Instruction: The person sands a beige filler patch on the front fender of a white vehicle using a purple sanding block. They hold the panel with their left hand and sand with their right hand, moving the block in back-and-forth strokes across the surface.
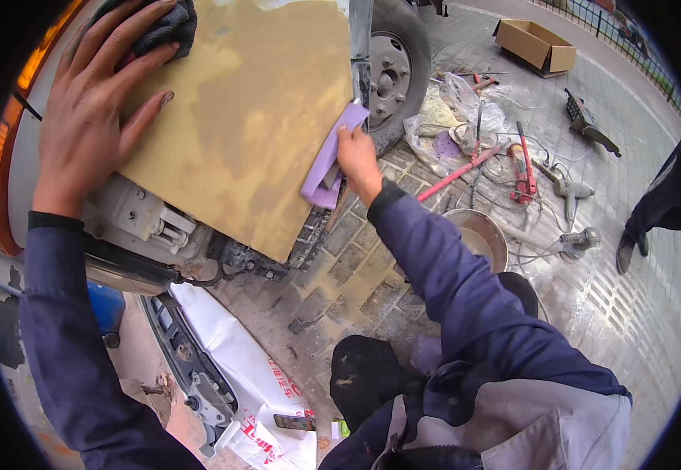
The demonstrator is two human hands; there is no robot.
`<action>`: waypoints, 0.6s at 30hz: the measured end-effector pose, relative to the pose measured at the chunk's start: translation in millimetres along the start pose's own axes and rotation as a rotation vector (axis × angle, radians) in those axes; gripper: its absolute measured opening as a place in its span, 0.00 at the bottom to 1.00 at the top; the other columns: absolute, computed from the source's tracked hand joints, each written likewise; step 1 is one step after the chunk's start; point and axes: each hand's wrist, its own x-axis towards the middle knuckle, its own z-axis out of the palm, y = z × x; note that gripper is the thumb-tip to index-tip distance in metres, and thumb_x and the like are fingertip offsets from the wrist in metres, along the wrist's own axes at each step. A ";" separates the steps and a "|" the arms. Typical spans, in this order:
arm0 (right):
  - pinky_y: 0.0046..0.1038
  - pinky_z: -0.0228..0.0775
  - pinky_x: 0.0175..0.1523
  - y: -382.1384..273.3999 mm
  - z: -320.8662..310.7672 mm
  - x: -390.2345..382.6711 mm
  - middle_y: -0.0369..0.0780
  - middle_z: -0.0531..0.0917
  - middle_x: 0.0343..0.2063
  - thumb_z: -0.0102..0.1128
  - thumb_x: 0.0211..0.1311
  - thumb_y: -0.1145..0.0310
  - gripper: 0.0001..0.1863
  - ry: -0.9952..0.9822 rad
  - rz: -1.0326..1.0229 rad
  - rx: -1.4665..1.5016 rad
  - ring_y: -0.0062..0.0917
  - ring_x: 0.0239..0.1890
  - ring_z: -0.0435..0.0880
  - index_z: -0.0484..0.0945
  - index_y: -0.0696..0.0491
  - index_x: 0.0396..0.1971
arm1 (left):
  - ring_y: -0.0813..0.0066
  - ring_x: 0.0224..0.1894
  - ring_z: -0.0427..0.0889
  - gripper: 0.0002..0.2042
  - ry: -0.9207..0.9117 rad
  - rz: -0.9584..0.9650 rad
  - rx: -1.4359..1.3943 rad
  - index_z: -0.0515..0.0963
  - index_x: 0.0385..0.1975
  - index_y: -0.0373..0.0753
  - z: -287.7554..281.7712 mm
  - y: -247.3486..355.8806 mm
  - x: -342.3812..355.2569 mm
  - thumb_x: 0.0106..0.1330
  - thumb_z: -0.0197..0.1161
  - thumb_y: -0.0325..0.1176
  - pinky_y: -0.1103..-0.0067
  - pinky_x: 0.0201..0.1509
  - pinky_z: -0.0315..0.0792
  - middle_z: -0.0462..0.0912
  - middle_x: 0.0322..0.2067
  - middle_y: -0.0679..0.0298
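Observation:
My left hand (92,113) lies open on the yellow-brown coated panel (239,133), fingers spread, with some fingertips resting on a crumpled dark cloth (165,30) at the upper left. Its thumb stands apart on the panel. My right hand (356,157) is closed on a light purple block (331,160) against the panel's right edge. Metal fittings (148,219) show below the panel, and a vehicle wheel (387,82) is beside its upper right.
Tools, hoses (522,168) and plastic bags lie on the pavement, with a metal basin (478,239) and an open cardboard box (532,48). Another person's leg (662,196) stands at the right. A vehicle part (199,380) rests on white sheeting (235,356) below; a fence runs behind.

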 end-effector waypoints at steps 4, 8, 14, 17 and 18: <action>0.52 0.79 0.54 -1.2 -1.1 9.0 0.69 0.86 0.41 0.55 0.81 0.58 0.26 0.005 -0.109 -0.232 0.62 0.48 0.89 0.83 0.72 0.46 | 0.50 0.80 0.67 0.21 -0.020 -0.026 -0.016 0.91 0.50 0.42 -14.1 11.3 7.4 0.55 0.79 0.38 0.52 0.85 0.62 0.76 0.74 0.60; 0.51 0.81 0.52 -3.7 0.5 8.8 0.66 0.88 0.43 0.55 0.82 0.55 0.28 -0.019 0.078 0.038 0.62 0.47 0.89 0.82 0.71 0.50 | 0.48 0.79 0.67 0.21 -0.056 -0.059 -0.022 0.92 0.47 0.40 -23.0 16.7 11.7 0.52 0.80 0.37 0.50 0.85 0.61 0.77 0.73 0.57; 0.56 0.76 0.58 5.6 11.7 -68.1 0.65 0.86 0.42 0.61 0.78 0.61 0.21 -0.150 -0.085 -0.332 0.64 0.49 0.85 0.80 0.70 0.44 | 0.47 0.81 0.63 0.22 -0.103 -0.067 0.077 0.91 0.50 0.42 -29.2 7.0 6.5 0.53 0.80 0.39 0.51 0.84 0.61 0.74 0.73 0.57; 0.48 0.76 0.65 0.2 1.3 -96.7 0.66 0.83 0.56 0.61 0.79 0.62 0.23 -0.284 0.152 -0.027 0.55 0.62 0.83 0.78 0.69 0.57 | 0.52 0.84 0.59 0.23 0.075 -0.010 -0.075 0.89 0.59 0.46 -16.8 -1.3 8.8 0.62 0.78 0.41 0.55 0.87 0.59 0.68 0.80 0.66; 0.46 0.77 0.65 -5.2 -7.0 -97.5 0.64 0.84 0.58 0.61 0.79 0.63 0.25 -0.197 0.113 0.023 0.52 0.62 0.84 0.75 0.69 0.62 | 0.52 0.85 0.57 0.23 0.043 -0.050 -0.110 0.88 0.60 0.47 -11.2 -2.8 9.2 0.64 0.78 0.42 0.56 0.88 0.57 0.65 0.82 0.68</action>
